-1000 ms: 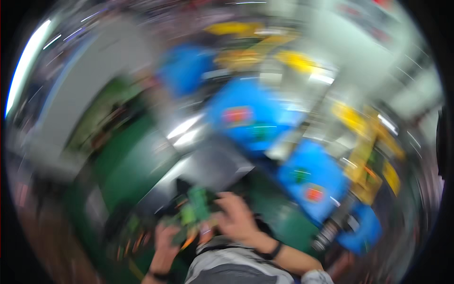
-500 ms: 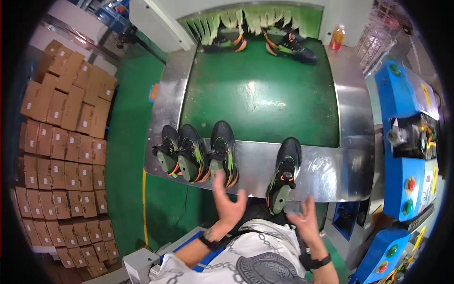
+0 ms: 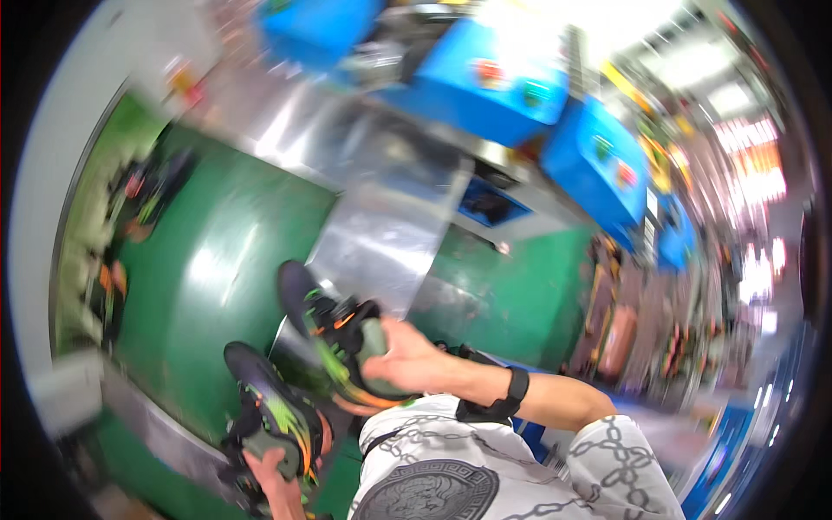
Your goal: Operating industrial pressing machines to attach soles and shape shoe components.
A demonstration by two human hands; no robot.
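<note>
My right hand (image 3: 406, 354) grips the grey-green last in the heel end of a black sports shoe (image 3: 322, 334) with green and orange trim. Its toe points up and left over the metal ledge (image 3: 381, 230). At the lower left, my left hand (image 3: 270, 472) is closed round the last of a similar shoe (image 3: 284, 409). That shoe's toe points toward the green belt (image 3: 221, 234). Just beside my left hand, another dark shoe is partly hidden. Two more shoes, the upper one (image 3: 156, 198) blurred, lie at the belt's far end by a fringed opening.
Blue control boxes (image 3: 494, 82) with red and green buttons stand beyond the ledge. A small bottle (image 3: 184, 82) sits on the metal frame at the upper left. Green floor (image 3: 529, 286) shows right of the ledge, with blurred racks farther right.
My view has swung to the right, bringing the control boxes to the top middle. Both hands, free and spread before, now each hold a shoe by its last.
</note>
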